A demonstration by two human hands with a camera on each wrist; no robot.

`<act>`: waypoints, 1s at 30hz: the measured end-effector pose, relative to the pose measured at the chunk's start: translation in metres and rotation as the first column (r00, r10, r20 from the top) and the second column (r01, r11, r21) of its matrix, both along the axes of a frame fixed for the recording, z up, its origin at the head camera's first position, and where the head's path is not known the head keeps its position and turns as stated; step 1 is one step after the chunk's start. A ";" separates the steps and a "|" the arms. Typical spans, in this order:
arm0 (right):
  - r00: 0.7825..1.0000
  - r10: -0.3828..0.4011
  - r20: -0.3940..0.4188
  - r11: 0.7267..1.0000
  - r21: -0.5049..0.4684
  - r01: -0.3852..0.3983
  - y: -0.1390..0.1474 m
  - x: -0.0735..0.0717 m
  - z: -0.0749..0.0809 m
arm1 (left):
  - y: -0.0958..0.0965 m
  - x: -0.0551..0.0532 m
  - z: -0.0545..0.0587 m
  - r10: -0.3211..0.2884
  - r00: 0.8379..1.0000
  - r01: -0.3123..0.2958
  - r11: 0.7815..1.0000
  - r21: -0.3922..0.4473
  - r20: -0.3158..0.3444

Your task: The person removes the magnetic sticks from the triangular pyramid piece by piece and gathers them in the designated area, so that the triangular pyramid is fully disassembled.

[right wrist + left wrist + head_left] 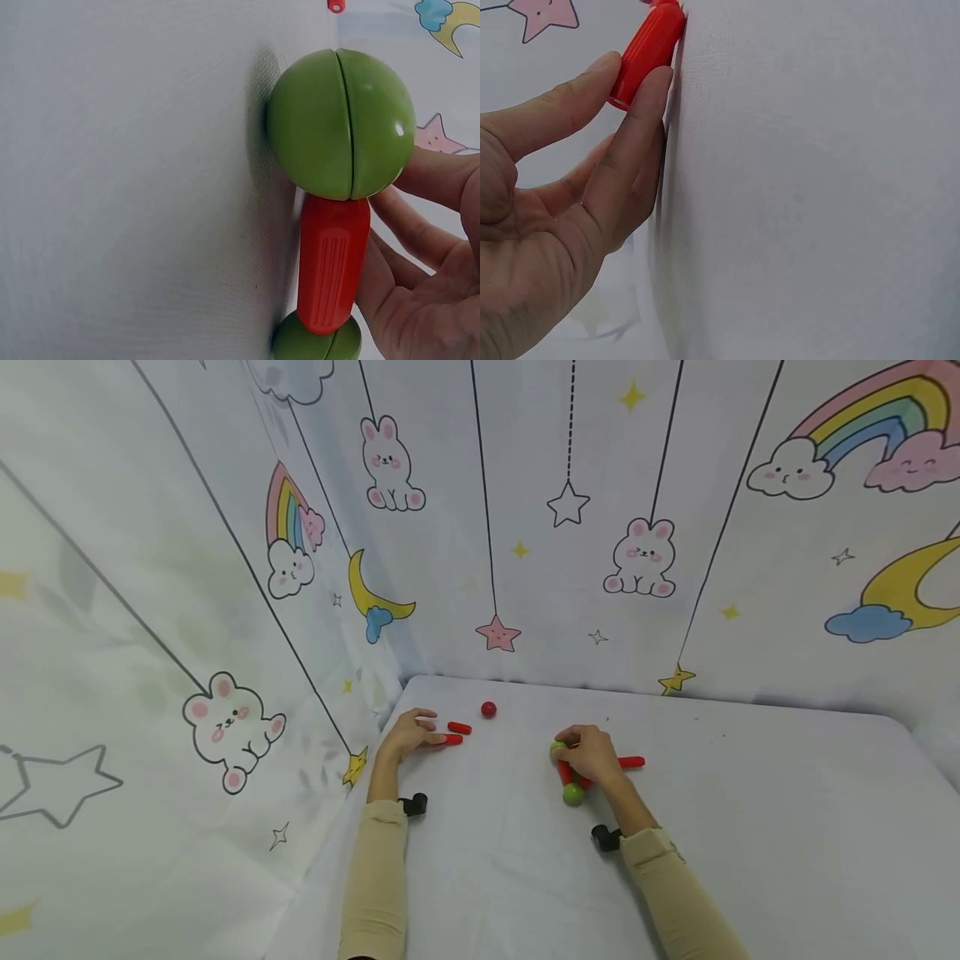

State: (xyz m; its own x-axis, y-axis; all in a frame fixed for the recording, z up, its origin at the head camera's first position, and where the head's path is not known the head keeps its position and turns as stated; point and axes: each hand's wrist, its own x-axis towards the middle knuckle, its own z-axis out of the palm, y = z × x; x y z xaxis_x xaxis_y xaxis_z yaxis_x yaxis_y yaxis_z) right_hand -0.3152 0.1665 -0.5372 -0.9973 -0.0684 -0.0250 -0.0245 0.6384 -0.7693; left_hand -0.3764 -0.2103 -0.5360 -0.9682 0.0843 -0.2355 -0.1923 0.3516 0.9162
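Note:
My left hand (411, 733) pinches a red rod (651, 54) between thumb and fingers, low over the tabletop. Another red rod (459, 727) lies just beyond it, and a red ball (489, 710) sits farther back. At the centre, my right hand (592, 753) holds a green ball (557, 749) at its fingertips. A red rod (565, 772) runs from there to a nearer green ball (573, 794). In the right wrist view, a grooved red rod (334, 262) adjoins a large green ball (341, 124), which hides the fingertips. Another green ball (315, 343) shows partly behind that rod.
A red rod (632, 762) sticks out to the right of the right hand. The white-covered table (495, 877) meets a patterned cloth (525, 568) at the back and left. Black wrist cameras (606, 837) are worn on both wrists.

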 end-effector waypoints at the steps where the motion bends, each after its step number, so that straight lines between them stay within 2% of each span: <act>1: 1.000 -0.002 0.003 1.000 0.000 0.002 0.000 0.000 0.000 | 0.001 -0.001 -0.001 0.006 1.000 -0.006 1.000 -0.003 -0.002; 7: 1.000 0.000 0.004 1.000 -0.010 0.000 0.000 0.002 -0.002 | 0.011 -0.004 -0.006 0.052 0.998 -0.056 0.989 0.138 0.033; 8: 1.000 0.003 0.000 1.000 -0.014 -0.003 0.000 0.003 -0.002 | 0.012 -0.004 -0.007 0.057 0.998 -0.060 0.990 0.126 0.024; 11: 1.000 0.010 -0.010 1.000 -0.020 -0.010 0.001 0.003 -0.003 | 0.014 -0.006 -0.009 0.062 0.997 -0.062 0.998 0.009 -0.042; 14: 1.000 0.020 -0.023 1.000 -0.022 -0.020 0.001 0.003 -0.003 | 0.016 -0.006 -0.009 0.066 0.992 -0.076 0.993 -0.093 -0.105; 22: 0.998 0.063 -0.023 0.998 -0.019 -0.064 0.000 0.007 -0.001 | 0.023 -0.002 -0.008 0.071 0.990 -0.085 0.990 -0.108 -0.123; 25: 0.996 0.092 -0.014 0.996 -0.019 -0.092 -0.001 0.008 0.001 | 0.024 -0.001 -0.008 0.080 0.989 -0.090 0.992 -0.086 -0.121; 30: 0.996 0.091 -0.004 0.996 0.005 -0.091 -0.003 0.009 0.008 | 0.025 -0.001 -0.006 0.096 0.987 -0.101 0.994 -0.038 -0.130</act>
